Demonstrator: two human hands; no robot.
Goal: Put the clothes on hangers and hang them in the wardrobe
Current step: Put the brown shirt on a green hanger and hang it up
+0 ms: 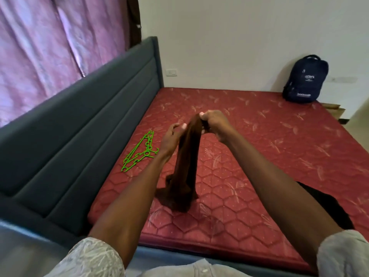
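A brown garment (pixel 184 172) hangs bunched from both my hands above the red mattress (pixel 259 156), its lower end touching the mattress. My left hand (pixel 172 138) grips the upper part of the cloth from the left. My right hand (pixel 216 124) pinches the top edge of the same cloth a little higher. A small pile of green plastic hangers (pixel 139 153) lies on the mattress to the left of my left hand, close to the headboard. A black garment (pixel 327 204) lies on the mattress under my right forearm, partly hidden by it.
A grey padded headboard (pixel 79 120) runs along the bed's left side, with pink curtains (pixel 50 43) behind it. A dark blue backpack (pixel 305 78) leans on the white wall at the mattress's far right corner. The bed's grey footboard edge (pixel 179 254) is nearest me.
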